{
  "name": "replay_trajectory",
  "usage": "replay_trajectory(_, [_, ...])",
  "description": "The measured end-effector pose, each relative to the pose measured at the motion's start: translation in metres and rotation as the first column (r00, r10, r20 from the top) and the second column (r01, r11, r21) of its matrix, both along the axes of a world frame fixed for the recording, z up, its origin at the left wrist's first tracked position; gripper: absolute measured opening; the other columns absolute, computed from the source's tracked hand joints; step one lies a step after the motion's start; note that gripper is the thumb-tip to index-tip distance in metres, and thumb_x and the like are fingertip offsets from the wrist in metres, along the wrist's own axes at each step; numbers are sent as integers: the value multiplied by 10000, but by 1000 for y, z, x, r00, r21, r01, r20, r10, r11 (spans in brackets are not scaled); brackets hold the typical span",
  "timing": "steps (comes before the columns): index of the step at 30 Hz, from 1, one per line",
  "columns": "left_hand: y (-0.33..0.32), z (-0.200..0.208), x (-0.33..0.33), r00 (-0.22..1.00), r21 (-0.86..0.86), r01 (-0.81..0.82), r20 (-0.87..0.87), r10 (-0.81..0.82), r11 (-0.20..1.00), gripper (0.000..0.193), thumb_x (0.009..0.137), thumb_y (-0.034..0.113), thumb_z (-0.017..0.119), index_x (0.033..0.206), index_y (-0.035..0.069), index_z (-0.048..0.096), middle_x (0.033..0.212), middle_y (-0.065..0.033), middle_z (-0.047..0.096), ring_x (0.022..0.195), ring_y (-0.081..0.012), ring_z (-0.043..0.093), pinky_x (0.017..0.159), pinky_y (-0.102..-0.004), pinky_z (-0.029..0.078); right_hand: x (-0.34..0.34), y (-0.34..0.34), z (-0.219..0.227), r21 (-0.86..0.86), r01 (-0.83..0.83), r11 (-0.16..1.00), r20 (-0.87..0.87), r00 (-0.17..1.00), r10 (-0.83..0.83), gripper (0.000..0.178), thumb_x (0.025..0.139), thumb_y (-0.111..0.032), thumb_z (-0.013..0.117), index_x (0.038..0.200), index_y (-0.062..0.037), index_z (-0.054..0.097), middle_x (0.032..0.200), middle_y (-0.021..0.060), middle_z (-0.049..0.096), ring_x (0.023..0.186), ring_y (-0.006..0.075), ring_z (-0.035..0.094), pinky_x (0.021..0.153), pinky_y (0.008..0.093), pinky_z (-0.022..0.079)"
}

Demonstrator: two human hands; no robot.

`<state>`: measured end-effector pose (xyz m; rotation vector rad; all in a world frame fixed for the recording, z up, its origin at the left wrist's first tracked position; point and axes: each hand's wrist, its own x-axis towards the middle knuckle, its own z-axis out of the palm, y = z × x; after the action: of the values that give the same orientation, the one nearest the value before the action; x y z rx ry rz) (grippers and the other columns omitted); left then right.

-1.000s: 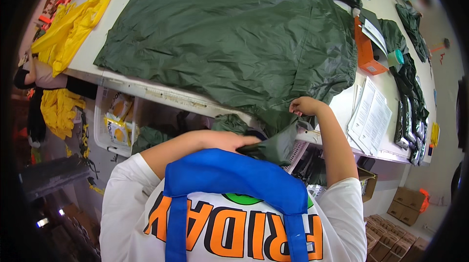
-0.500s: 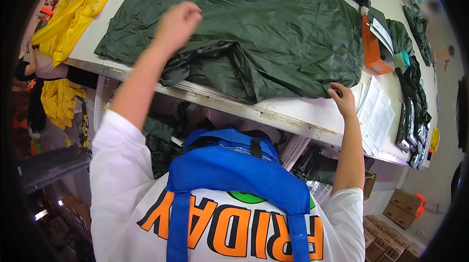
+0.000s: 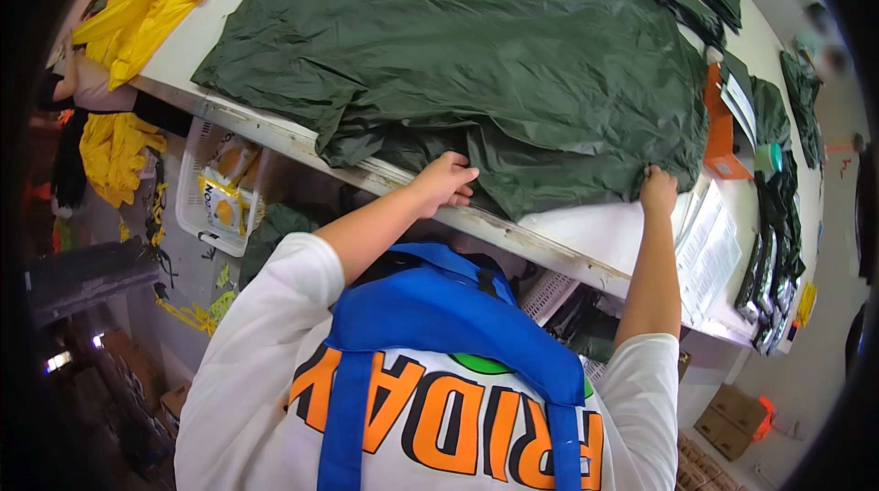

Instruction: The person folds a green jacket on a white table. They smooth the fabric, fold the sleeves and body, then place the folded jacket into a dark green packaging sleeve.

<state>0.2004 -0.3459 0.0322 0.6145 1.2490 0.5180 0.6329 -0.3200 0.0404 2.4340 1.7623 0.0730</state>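
Note:
A large dark green waterproof garment (image 3: 476, 61) of thin, shiny fabric lies spread and wrinkled over the white table. Its front part is bunched and hangs slightly over the table edge. My left hand (image 3: 444, 184) is at that bunched front edge, fingers bent and closed on the fabric; the fold partly hides what lies between them. At the garment's lower right corner, my right hand (image 3: 657, 189) pinches the hem, with the fingertips turned into the cloth.
An orange box (image 3: 723, 129) with papers and a green-lidded container (image 3: 767, 159) stand at right, near printed sheets (image 3: 710, 239) and dark packed bundles (image 3: 769, 262). Yellow garments (image 3: 174, 6) lie far left beside another person's arm (image 3: 66, 79). A white basket (image 3: 197, 207) sits below the table.
My left hand has come down from above the garment to its front edge, moving right and nearer. My right hand stays at the corner, its fingers now closed more tightly.

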Motion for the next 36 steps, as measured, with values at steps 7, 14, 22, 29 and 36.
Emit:
replay_trajectory(7, [-47, 8, -154, 410, 726, -68, -605, 683, 684, 564, 791, 251, 719, 1199, 0, 420, 1165, -125, 411, 871, -208, 471, 762, -301, 453, -154, -40, -2, 532, -207, 821, -368, 817, 444, 316, 835, -31, 565, 1148, -70, 564, 1236, 141, 526, 1052, 329, 551, 872, 430, 449])
replay_trajectory(14, [12, 33, -217, 744, 247, -653, 34, 667, 716, 202, 872, 109, 595, 1058, 44, 554, 859, -21, 594, 661, -123, 559, 575, -258, 487, -288, -43, 16, -4, -262, 965, -504, 834, 225, 470, 843, -277, 634, 1281, -157, 514, 1363, 139, 438, 1069, 370, 558, 833, 428, 485])
replay_trajectory(22, [34, 138, -194, 856, 971, 223, -237, 460, 85, 264, 721, -49, 627, 941, 86, 571, 895, -72, 563, 779, -187, 573, 676, -305, 479, -346, -27, 108, 370, 29, 928, -905, 235, 354, 278, 943, -256, 546, 1069, -24, 632, 772, 44, 644, 639, 47, 529, 592, 181, 404])
replay_trajectory(29, [32, 135, -172, 940, 920, 326, -340, -28, -216, 299, 730, 139, 679, 1015, 121, 593, 1128, -127, 526, 1143, -278, 485, 1026, -459, 375, -371, 2, 126, -120, 87, 989, -654, -756, -13, 234, 897, -249, 583, 1062, -86, 545, 869, 26, 609, 597, 123, 530, 509, 247, 404])
replay_trajectory(36, [38, 151, -152, 905, 447, 1, 381, -191, 895, 708, 777, 64, 725, 1362, 11, 329, 1218, -78, 532, 1147, -173, 502, 991, -336, 401, -376, -15, 127, -25, 117, 993, -653, -754, 72, 432, 779, -99, 706, 1171, -23, 542, 1111, 83, 621, 958, 196, 619, 824, 343, 509])
